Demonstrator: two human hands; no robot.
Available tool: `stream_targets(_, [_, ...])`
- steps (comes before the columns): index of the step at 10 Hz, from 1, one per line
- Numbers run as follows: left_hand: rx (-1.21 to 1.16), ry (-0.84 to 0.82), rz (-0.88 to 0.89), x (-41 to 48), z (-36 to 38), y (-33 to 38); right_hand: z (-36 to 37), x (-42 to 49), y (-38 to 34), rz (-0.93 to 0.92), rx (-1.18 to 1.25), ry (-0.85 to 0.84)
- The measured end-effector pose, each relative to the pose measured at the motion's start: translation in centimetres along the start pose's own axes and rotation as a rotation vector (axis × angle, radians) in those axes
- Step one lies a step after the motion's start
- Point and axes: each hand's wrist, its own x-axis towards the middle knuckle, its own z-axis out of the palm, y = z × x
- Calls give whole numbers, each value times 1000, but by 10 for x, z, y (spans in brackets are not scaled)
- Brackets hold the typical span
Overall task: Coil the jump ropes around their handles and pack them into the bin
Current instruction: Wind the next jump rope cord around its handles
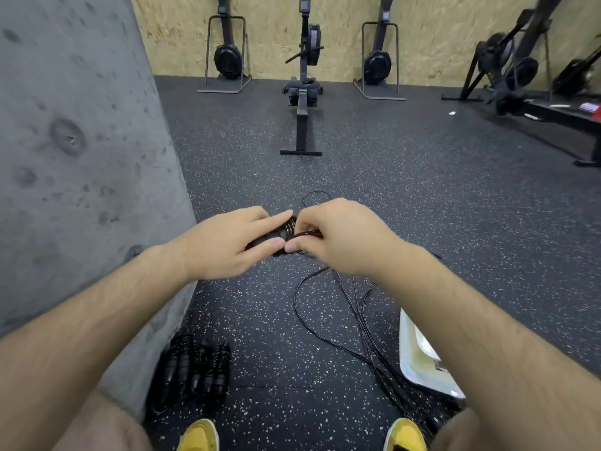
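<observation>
Coiling is midway: our left hand (224, 245) grips the black plastic jump-rope handles (287, 227), and our right hand (341, 239) fingers (307, 222) pinch the thin black cord (305, 235). Wound black bundles (195, 369) lie by the grey concrete wall (81, 157). Loose cords (366, 333) reach the white plastic bin (419, 362), seemingly unpacked.

No legible txt, nos. or logos in view. Rower monitor (304, 4) is too small and dark to read (top center, against the chipboard wall). The bin (406, 346) has a dark patch inside, poss. a label, but it's blurred and half hidden by the forearm, so unreadable.
</observation>
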Motion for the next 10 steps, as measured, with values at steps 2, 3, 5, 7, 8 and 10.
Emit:
stream_targets(2, [-58, -84, 118, -3, 4, 18, -14, 2, 4, -87, -4, -111])
stream_targets(3, [-190, -49, 106, -9, -10, 36, -24, 6, 10, -63, 112, -164])
stream_targets(5, [-192, -196, 210, -16, -36, 92, -32, 8, 36, 103, 614, -109])
stream_targets(7, [-492, 308, 355, -20, -42, 97, 14, 15, 11, 164, 936, -275])
stream_targets(8, [-506, 404, 223, -21, -26, 76, 19, 17, -9, 159, 949, -336])
stream_targets(10, [-720, 648, -373, 4, -23, 46, 42, 19, -22, 302, 816, 247])
